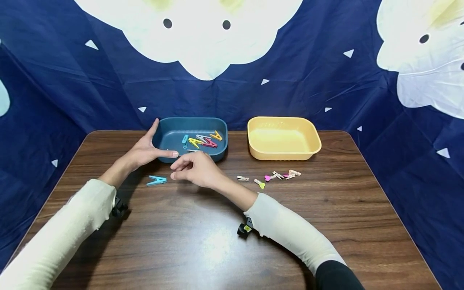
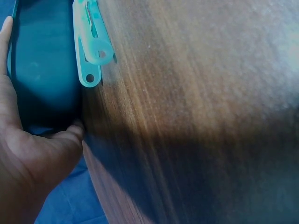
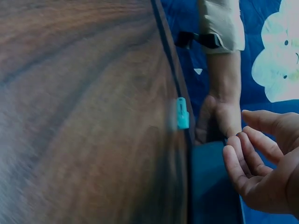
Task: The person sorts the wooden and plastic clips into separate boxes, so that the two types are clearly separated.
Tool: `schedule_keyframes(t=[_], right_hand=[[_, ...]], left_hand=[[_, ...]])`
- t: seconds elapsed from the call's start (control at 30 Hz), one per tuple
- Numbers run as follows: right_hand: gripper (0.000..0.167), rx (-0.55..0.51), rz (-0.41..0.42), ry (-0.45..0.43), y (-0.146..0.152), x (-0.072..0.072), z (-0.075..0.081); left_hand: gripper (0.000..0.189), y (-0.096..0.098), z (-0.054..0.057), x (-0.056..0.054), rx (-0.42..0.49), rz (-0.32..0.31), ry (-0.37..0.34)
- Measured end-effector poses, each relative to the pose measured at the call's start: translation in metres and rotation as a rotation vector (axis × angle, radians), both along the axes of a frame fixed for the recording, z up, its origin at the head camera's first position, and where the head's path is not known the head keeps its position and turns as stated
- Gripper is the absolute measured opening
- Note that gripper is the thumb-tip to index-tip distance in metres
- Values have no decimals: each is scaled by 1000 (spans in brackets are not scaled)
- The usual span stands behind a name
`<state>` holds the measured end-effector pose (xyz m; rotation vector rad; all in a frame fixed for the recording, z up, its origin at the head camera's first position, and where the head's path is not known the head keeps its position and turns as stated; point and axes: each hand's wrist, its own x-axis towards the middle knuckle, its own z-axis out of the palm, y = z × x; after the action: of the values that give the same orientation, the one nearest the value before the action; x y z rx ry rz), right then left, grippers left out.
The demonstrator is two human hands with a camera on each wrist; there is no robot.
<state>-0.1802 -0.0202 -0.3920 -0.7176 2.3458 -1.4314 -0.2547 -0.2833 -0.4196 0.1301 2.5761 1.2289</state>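
Note:
My left hand [image 1: 143, 151] grips the left end of the dark blue plastic bin [image 1: 170, 123], fingers along its far side and thumb at the front. Inside the bin lie several clothespins: a yellow one [image 1: 195, 142], an orange one [image 1: 216, 136], a blue one [image 1: 185, 140] and others in grey and dark red. A light blue clothespin [image 1: 157, 180] lies on the table in front of the bin. To the right of this clothespin hovers my right hand [image 1: 198, 169], its fingers loosely bent and nothing between them [image 3: 266, 158].
A yellow bin [image 1: 286, 156] stands at the back right of the wooden table [image 1: 308, 225]. In front of it lie several small wooden clothespins, one with a pink heart [image 1: 267, 178] and one with a green heart [image 1: 262, 185]. A blue cloth [image 1: 239, 98] hangs behind the table.

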Motion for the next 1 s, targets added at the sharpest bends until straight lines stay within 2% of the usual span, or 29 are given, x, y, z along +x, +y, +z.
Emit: schedule_keyframes(t=[0.23, 0.43, 0.67, 0.83, 0.9, 0.93, 1.0], right_hand=[[21, 59, -3, -30, -10, 7, -10], [18, 91, -12, -39, -20, 5, -23], [20, 122, -51, -46, -31, 1, -34], [21, 156, -65, -35, -40, -6, -42], [21, 183, -77, -29, -47, -11, -51], [22, 182, -73, -44, -47, -12, -48], [23, 206, -79, -45, -52, -15, -52]], left_hand=[[151, 0, 1, -1, -13, 0, -1], [150, 1, 1, -2, -7, 2, 4], [149, 1, 0, -3, -7, 1, 1], [149, 1, 1, -3, -12, 4, -3], [149, 1, 1, -3, -9, 3, -2], [149, 1, 1, -2, -7, 2, -1], [149, 1, 1, -2, -4, 0, 3]])
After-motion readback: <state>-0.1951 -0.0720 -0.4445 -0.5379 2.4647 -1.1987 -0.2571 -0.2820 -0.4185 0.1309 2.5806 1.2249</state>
